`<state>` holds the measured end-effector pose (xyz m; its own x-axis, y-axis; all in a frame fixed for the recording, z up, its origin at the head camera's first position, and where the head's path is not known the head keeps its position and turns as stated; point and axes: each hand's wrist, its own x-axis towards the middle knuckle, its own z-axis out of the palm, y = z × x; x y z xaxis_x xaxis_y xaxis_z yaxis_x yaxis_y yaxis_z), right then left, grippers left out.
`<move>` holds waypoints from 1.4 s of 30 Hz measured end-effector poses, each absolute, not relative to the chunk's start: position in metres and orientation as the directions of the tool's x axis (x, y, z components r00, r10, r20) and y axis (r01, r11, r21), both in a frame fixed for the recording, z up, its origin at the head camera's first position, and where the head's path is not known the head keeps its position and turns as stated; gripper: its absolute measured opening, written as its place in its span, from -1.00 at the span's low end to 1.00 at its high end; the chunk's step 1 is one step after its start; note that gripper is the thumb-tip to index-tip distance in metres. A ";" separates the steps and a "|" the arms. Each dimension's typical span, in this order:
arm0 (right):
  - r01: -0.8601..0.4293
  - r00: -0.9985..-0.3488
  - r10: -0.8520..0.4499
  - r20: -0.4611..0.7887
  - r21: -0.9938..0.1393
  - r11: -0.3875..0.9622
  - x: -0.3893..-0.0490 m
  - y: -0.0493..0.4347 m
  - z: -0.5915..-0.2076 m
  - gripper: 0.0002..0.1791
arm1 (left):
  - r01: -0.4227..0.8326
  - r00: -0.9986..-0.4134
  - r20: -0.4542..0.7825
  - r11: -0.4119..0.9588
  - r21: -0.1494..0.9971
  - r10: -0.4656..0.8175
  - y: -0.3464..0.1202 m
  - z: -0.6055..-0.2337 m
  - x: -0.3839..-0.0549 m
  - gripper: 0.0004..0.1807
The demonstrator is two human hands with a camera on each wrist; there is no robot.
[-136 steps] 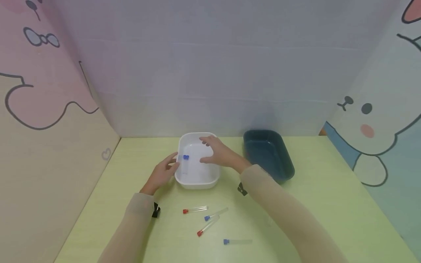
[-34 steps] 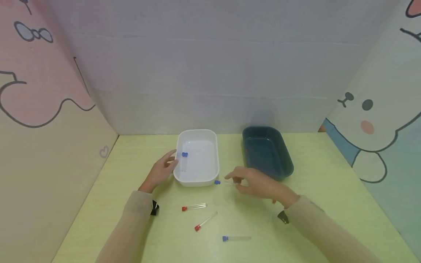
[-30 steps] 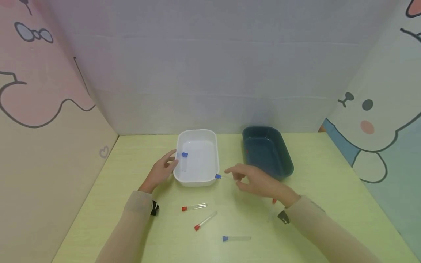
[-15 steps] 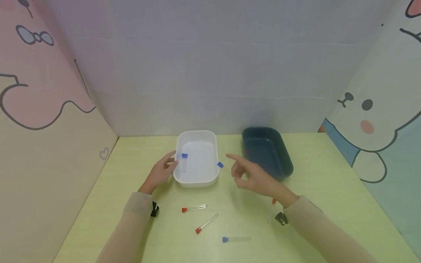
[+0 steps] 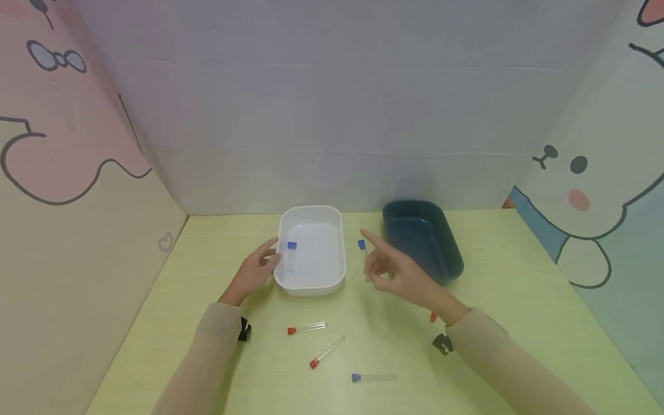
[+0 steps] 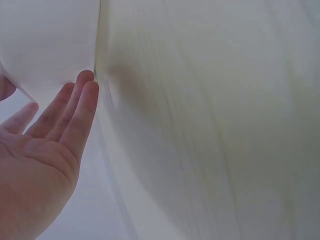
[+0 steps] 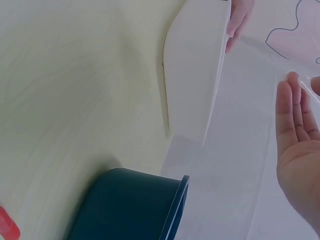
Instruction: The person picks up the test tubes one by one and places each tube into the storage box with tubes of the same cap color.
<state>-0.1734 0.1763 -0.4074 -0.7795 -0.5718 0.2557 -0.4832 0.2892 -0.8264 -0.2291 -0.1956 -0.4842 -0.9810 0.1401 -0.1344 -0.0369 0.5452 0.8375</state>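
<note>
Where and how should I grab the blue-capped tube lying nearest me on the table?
Probably best pinched mid-length on its clear barrel, coming from above, finger and thumb on the long sides: the blue-capped tube lies flat, crosswise, blue cap leftward, nothing touching it.

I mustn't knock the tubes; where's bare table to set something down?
Bare table: between the left hand and left wall; also right of the dark blue tub and right sleeve, up to the right wall. Crowded: between that tub and the white tub, where the right hand holds a blue-capped tube, and nearer the person, where loose capped tubes lie.
</note>
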 end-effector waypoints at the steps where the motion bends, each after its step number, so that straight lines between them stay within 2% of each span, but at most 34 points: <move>1: -0.475 -0.785 -0.566 0.250 -0.831 0.292 -0.173 0.176 -0.406 0.02 | -0.036 -0.981 -0.135 0.546 0.837 0.141 -0.195 -0.483 -0.229 -0.34; 8: -0.430 -0.809 -0.549 0.211 -0.848 0.309 -0.174 0.175 -0.406 -0.07 | -0.034 -0.980 -0.135 0.544 0.838 0.147 -0.194 -0.482 -0.228 -0.34; 12: -0.439 -0.814 -0.528 0.242 -0.852 0.286 -0.174 0.174 -0.409 -0.11 | -0.036 -0.979 -0.138 0.541 0.840 0.149 -0.194 -0.482 -0.228 -0.35; 21: -0.407 -0.824 -0.505 0.258 -0.889 0.211 -0.178 0.173 -0.414 -0.01 | -0.035 -0.979 -0.139 0.548 0.836 0.149 -0.194 -0.482 -0.229 -0.34; 27: -0.456 -0.800 -0.525 0.291 -0.864 0.215 -0.179 0.171 -0.415 0.06 | -0.040 -0.979 -0.143 0.550 0.834 0.146 -0.194 -0.481 -0.228 -0.34; 42: -0.489 -0.817 -0.470 0.334 -0.833 0.258 -0.193 0.158 -0.404 0.01 | -0.035 -0.978 -0.139 0.536 0.844 0.155 -0.194 -0.481 -0.226 -0.34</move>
<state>-0.1933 0.1579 -0.4037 -0.8170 -0.4700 0.3340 -0.4892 0.2584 -0.8330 -0.2265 -0.1936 -0.4805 -0.9780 0.1555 -0.1390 -0.0348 0.5358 0.8436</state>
